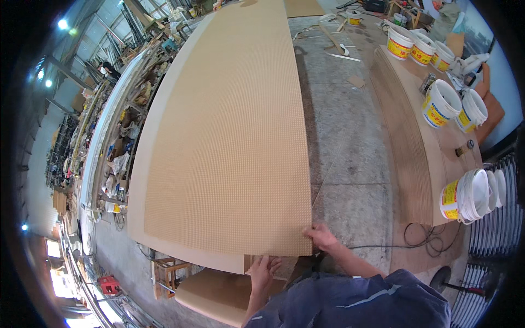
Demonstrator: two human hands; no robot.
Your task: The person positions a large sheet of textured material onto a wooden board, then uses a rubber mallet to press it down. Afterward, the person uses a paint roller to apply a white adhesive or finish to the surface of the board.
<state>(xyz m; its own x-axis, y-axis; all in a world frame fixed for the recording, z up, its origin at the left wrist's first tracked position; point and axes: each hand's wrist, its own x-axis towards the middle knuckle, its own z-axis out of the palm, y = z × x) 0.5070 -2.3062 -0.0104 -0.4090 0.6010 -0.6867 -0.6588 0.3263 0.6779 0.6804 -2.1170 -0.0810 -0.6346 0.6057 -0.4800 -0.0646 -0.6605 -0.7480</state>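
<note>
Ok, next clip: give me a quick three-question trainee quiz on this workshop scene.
1. True or false: the right hand grips the near corner of the perforated sheet.
2. Where is the left hand? A) on a bucket B) at the sheet's near edge C) on the floor
3. What stands on the board stack at right?

Key: 1 true. 2 B. 3 white buckets.

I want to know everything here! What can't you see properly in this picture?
Head view only:
- Left hand fingers: tips tucked under the perforated brown sheet.
- Sheet's far end: cut off by the top edge.
- What holds up the sheet: hidden beneath it.
- White buckets: contents too small to tell.
- Shelf clutter: bent, blurry near the rim.
</note>
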